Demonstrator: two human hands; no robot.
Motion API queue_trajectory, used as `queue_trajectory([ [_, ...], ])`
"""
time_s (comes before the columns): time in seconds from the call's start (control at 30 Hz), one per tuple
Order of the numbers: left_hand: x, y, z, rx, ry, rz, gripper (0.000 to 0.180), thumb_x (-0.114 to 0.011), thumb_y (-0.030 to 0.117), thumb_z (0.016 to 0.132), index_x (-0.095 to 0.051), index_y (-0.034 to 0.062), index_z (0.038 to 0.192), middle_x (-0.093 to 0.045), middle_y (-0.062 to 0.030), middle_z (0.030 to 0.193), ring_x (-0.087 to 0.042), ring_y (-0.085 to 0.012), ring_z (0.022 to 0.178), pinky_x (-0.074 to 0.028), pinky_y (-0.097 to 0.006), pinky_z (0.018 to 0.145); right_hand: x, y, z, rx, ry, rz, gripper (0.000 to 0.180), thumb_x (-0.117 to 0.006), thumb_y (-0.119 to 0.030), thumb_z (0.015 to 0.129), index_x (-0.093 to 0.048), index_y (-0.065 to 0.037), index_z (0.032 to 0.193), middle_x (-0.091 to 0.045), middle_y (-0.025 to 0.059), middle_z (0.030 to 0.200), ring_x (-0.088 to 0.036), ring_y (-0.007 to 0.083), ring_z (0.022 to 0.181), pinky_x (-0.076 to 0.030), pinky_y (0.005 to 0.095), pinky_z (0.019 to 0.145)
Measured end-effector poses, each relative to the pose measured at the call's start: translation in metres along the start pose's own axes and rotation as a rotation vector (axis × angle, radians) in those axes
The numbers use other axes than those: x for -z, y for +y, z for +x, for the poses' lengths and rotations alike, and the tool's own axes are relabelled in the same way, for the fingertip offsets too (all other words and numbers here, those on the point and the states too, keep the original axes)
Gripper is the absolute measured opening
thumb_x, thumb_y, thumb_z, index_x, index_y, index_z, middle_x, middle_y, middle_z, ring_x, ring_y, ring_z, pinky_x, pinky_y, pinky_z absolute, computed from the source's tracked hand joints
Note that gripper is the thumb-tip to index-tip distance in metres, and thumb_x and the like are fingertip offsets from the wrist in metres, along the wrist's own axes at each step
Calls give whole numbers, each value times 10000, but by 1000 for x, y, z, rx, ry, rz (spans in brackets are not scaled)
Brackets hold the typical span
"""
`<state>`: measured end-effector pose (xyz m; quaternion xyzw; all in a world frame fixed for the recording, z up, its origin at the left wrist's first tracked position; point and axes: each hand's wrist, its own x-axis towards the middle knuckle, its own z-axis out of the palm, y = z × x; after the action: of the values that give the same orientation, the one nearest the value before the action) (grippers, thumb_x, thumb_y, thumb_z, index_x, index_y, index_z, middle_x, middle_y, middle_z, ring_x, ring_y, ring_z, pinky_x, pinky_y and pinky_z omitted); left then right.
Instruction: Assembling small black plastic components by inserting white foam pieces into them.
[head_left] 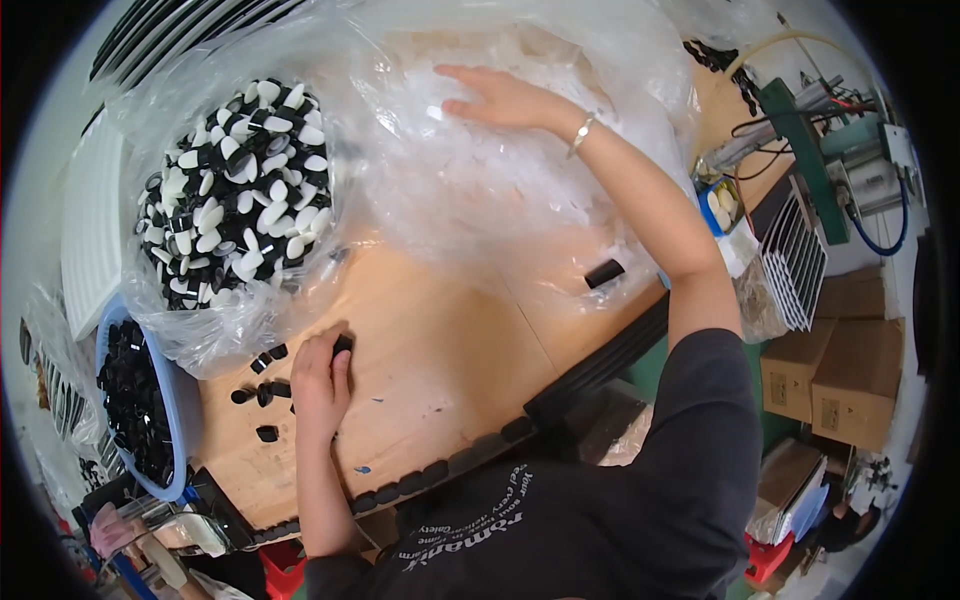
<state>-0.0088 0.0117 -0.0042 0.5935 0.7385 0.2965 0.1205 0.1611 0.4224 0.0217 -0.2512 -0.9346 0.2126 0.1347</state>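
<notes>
a pale wooden desk carries a wide crinkled clear plastic sheet and a clear plastic bag heaped with black-and-white pieces, with a light-blue oval plastic tub of black parts at left; of the hands, the right hand is open over the sheet; the left hand grips a small black piece above the desk's front-left, probably best pinched lightly, away from loose film; counts: one sheet, bag and tub, one short black cylinder at right, one held piece, at least six small loose black pieces; the heaps defy counting
</notes>
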Motion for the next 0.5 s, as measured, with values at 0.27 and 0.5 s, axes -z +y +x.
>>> queue_trajectory([
  [0.27,-3,-1,2,1,-15,-29,261,-506,79,912,-586,1,1149,-621,-193,1020,-578,-369,966,-448,-382,864,60,127,-31,-503,-144,-282,646,-487,-607,881,-579,-68,1225,-631,193,1153,-596,327,1067,-446,382,940],
  [0.5,-1,-2,-2,20,-30,-10,262,-500,76,924,-584,4,1162,-619,-190,1045,-578,-363,990,-446,-378,884,37,67,-91,-193,-189,-310,689,-540,-609,851,-535,-69,1278,-530,184,1312,-496,340,1198,-391,391,1007],
])
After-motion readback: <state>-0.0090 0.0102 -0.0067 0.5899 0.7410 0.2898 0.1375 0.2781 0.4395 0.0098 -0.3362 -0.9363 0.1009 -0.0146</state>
